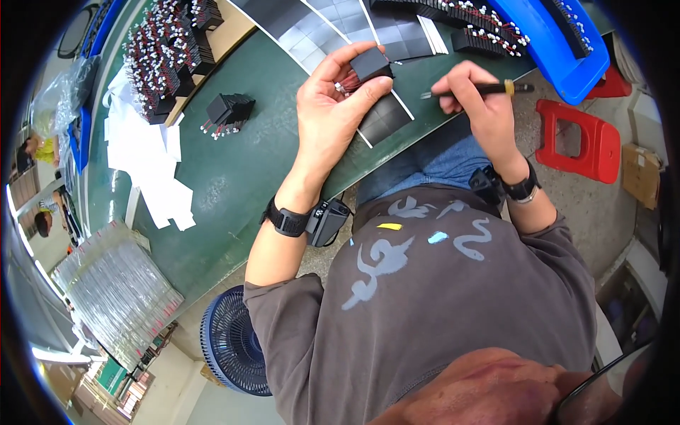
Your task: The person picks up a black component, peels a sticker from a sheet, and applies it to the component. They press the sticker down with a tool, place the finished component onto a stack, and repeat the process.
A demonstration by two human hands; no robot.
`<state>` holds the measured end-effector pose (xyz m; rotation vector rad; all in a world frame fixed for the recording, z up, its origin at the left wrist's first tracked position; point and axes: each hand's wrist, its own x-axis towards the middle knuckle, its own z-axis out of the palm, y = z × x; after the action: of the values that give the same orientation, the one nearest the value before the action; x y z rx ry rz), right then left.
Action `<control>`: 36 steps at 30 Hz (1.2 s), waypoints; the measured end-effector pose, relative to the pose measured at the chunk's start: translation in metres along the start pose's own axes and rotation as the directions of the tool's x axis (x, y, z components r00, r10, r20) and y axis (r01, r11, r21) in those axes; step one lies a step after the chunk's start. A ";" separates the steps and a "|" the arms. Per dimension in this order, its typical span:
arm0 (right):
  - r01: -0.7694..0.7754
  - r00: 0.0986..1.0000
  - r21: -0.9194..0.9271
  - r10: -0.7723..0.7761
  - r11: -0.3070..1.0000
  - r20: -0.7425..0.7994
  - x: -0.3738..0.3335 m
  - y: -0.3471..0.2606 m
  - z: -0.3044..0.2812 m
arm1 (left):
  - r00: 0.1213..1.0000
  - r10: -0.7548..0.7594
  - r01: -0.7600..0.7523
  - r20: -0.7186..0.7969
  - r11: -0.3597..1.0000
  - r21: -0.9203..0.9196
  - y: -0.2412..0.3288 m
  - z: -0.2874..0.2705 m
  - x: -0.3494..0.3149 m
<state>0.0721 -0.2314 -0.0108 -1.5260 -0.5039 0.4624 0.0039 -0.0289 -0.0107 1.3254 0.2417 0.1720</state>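
My left hand [331, 106] is closed around a small black box-shaped part [371, 64], thumb on its near side. Red wires [348, 83] with white plugs show under its fingers. To the right, my right hand [478, 99] grips a slim black pen-like tool [492, 88] with a yellow band; its pale tip points left toward the part and stays apart from it. Beneath the left hand lies a dark sheet [387, 122] marked in squares with white edges. Further left on the table sits a small group of black parts [230, 108] with red wires and white plugs.
Many wired black parts [166, 53] fill a cardboard tray at the far left, beside white paper sheets [152, 152]. More wired parts [489, 41] stand at the back right near a blue bin [584, 74]. A red stool [577, 142] and blue fan [230, 340] flank me.
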 end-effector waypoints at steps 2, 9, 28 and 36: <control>0.048 0.998 -0.081 -0.050 0.996 -0.027 0.009 0.004 -0.005 | 0.999 -0.036 0.036 -0.006 0.994 -0.101 0.001 0.003 0.001; 0.131 0.991 -0.310 -0.113 0.942 0.074 0.019 0.008 0.005 | 0.999 -0.003 -0.004 0.043 0.987 0.159 -0.008 -0.002 0.001; 0.193 0.980 -0.390 -0.160 0.901 0.115 0.016 0.015 0.008 | 1.000 -0.003 -0.003 0.030 0.978 0.208 -0.007 0.000 -0.001; 0.291 0.953 -0.197 -0.267 0.936 0.140 0.014 0.016 0.003 | 0.999 -0.042 0.031 0.029 0.954 0.297 -0.002 0.002 -0.001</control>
<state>0.0824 -0.2206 -0.0268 -1.6094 -0.8695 0.2769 0.0036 -0.0316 -0.0119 1.6203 0.2692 0.0826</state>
